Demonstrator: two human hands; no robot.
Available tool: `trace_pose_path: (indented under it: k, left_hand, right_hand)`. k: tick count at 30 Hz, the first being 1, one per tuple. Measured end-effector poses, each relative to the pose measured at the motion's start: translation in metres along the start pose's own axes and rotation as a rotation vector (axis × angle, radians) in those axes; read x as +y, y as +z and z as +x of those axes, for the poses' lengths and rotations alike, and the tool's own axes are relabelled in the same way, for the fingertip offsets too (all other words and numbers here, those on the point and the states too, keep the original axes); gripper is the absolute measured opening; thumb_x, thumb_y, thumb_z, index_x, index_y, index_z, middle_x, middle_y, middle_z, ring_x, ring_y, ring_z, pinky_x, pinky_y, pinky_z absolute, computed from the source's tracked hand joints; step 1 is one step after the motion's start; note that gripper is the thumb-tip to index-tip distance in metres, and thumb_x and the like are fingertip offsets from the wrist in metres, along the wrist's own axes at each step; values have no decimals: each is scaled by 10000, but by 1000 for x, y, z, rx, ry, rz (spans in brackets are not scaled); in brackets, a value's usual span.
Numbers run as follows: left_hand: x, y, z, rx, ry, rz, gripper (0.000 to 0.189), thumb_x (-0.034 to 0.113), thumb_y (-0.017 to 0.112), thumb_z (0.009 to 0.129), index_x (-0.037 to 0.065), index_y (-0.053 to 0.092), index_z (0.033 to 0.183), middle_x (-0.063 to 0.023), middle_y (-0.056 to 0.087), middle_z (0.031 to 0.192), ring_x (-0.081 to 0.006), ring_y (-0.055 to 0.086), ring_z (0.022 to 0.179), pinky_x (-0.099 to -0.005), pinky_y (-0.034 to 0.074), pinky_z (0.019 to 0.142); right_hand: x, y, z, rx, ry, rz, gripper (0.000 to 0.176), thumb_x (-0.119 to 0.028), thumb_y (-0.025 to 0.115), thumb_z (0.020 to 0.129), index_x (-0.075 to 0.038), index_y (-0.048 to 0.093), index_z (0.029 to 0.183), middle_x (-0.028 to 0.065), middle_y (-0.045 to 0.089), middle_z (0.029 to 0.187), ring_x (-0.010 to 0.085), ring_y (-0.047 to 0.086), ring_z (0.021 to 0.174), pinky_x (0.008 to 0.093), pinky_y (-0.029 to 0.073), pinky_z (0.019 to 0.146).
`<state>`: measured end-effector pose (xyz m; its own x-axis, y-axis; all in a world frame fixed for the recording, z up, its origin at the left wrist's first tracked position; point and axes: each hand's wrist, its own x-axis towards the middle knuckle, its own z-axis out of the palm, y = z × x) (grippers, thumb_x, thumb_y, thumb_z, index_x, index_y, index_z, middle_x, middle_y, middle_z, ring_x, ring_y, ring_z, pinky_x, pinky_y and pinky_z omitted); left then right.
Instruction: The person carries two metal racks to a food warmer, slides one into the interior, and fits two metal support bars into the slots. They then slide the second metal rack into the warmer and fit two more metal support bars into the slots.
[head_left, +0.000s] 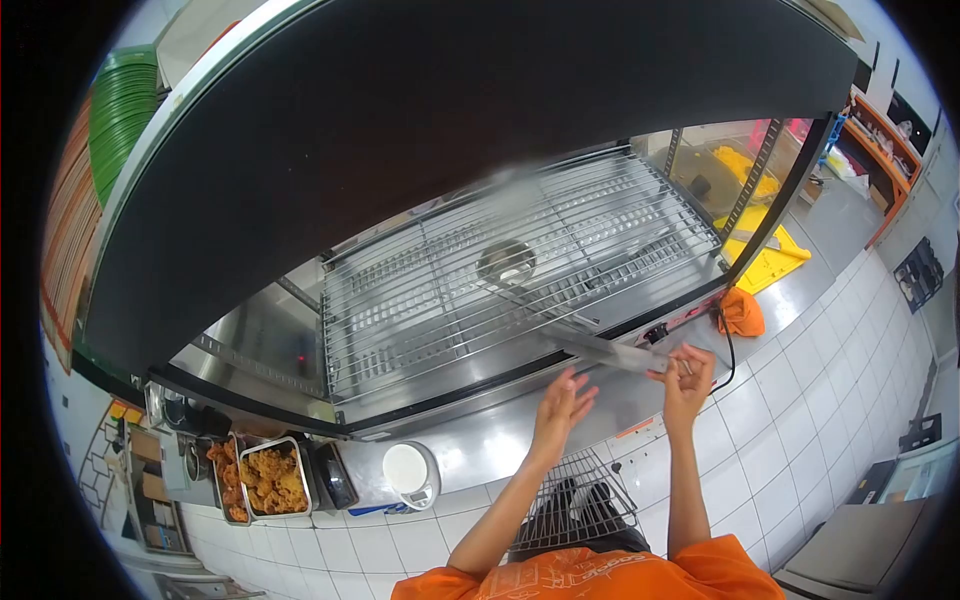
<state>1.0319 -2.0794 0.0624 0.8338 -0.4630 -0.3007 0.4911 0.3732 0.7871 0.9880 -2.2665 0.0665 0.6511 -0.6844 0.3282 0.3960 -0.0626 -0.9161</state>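
My right hand [688, 380] pinches the near end of a long, flat, greyish strip [610, 350], which looks like metal or clear plastic. The strip slants up and left across the front edge of a display warmer cabinet [480, 395] toward its inside. My left hand [565, 405] is raised just left of the strip's near end, fingers spread, with nothing in it. Inside the cabinet lies a wire shelf [400, 290], and a round metal thing [506, 262] shows beneath its bars. Another wire rack [580, 475] is low in front of my body, partly hidden by my left forearm.
Trays of fried chicken [273, 478] and a white kitchen scale [410, 472] stand on the counter at left. At right are a yellow cutting board [768, 255] with a knife, an orange cloth [740, 312] and a black cable [732, 360]. The cabinet's dark top [400, 120] overhangs the shelf.
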Motion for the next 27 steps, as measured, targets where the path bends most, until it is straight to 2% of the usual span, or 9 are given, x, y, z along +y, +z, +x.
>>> trace_pose_path:
  k: [3, 8, 10, 12, 17, 18, 23, 25, 27]
  left_hand:
    - [5, 25, -11, -75, -74, -18, 525, 267, 433, 983, 33, 246, 1413, -200, 394, 1370, -284, 515, 1163, -397, 397, 1023]
    - [15, 44, -18, -86, 302, 164, 475, 222, 423, 986, 27, 288, 1398, -139, 433, 1352, -214, 549, 1105, -336, 465, 926]
    - [28, 32, -19, -12, 379, 234, 398, 184, 445, 977, 41, 397, 1345, -107, 468, 1334, -170, 552, 1084, -265, 499, 811]
    - [65, 26, -34, 65, 388, 377, 357, 179, 458, 972, 41, 451, 1301, -104, 505, 1274, -173, 549, 1081, -272, 488, 817]
    - [98, -48, -37, 190, 570, 880, 344, 212, 430, 977, 27, 503, 1257, -141, 495, 1107, -252, 532, 1002, -336, 434, 874]
    - [108, -65, -39, 186, 551, 796, 386, 248, 405, 985, 16, 477, 1284, -172, 497, 1151, -309, 481, 1075, -369, 353, 968]
    - [148, -110, -98, 617, 590, 532, 461, 360, 327, 989, 46, 504, 1277, -117, 537, 1212, -179, 514, 970, -274, 415, 770]
    - [147, -136, -123, 741, 551, 493, 601, 521, 303, 944, 78, 523, 1284, -52, 585, 1136, -112, 495, 865, -235, 410, 659]
    - [136, -164, -150, 825, 502, 409, 586, 516, 322, 944, 69, 547, 1249, -48, 608, 1074, -104, 502, 832, -211, 391, 636]
  right_hand:
    - [-30, -11, -10, -46, 5, -32, 320, 117, 453, 856, -25, 405, 1139, 74, 462, 972, 125, 524, 908, 339, 610, 682]
    - [-40, 3, -42, -239, -2, 63, 454, 48, 534, 810, -56, 365, 1218, 89, 486, 933, 150, 533, 880, 194, 486, 543]
    - [-47, 27, -45, -345, 132, 222, 523, 55, 528, 811, -62, 309, 1272, 101, 502, 940, 154, 548, 847, 211, 502, 569]
    - [-70, 55, -43, -472, 413, 264, 657, 27, 572, 817, -101, 212, 1352, 114, 544, 957, 166, 587, 828, 263, 525, 654]
    - [-54, 157, -34, -847, 591, 238, 749, -17, 666, 788, -159, 206, 1363, 95, 592, 1003, 167, 609, 902, 287, 511, 675]
    - [-56, 180, -32, -890, 659, 183, 754, -15, 669, 785, -163, 206, 1363, 91, 594, 1012, 165, 606, 909, 279, 503, 674]
    - [-19, 309, -36, -1004, 929, 230, 804, -36, 694, 776, -170, 173, 1374, 80, 598, 1064, 163, 585, 945, 273, 467, 640]
    - [-15, 360, -47, -973, 923, 295, 835, -14, 687, 774, -132, 115, 1372, 134, 571, 1101, 226, 607, 909, 386, 514, 695]
    - [-12, 405, -61, -928, 916, 349, 857, 13, 675, 768, -114, 70, 1362, 164, 543, 1098, 238, 608, 901, 412, 537, 710]
